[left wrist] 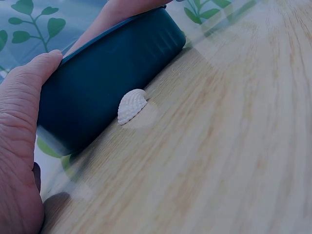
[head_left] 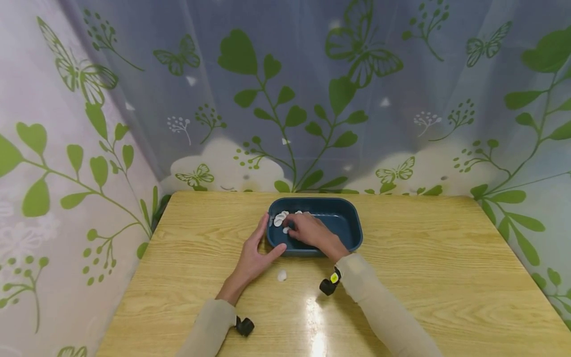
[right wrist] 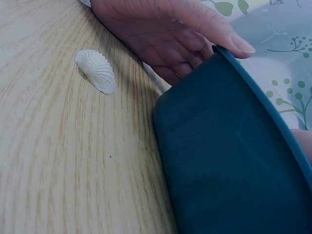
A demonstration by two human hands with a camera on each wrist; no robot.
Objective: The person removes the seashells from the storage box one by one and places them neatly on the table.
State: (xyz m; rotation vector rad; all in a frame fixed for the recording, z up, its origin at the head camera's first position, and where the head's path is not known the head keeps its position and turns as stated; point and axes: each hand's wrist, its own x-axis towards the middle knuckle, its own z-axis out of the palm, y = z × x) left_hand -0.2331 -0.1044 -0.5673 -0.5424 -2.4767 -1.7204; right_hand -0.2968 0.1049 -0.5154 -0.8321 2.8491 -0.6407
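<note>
A dark blue plastic basin (head_left: 352, 218) sits at the back of the table, with several white seashells (head_left: 279, 218) at its left end. My left hand (head_left: 253, 255) grips that end, thumb over the front rim and fingers along the left side. My right hand (head_left: 309, 230) reaches into the basin, fingers bent, a small white seashell (head_left: 286, 230) at its fingertips. In both wrist views the basin's wall hides the right fingertips. One ribbed white seashell (right wrist: 96, 71) lies on the table in front of the basin, between the two forearms.
The wooden table (head_left: 424, 258) runs back to a curtain (head_left: 303, 99) printed with green leaves and butterflies. Similar cloth hangs on both sides. Small black cameras (head_left: 244, 326) are strapped at the wrists.
</note>
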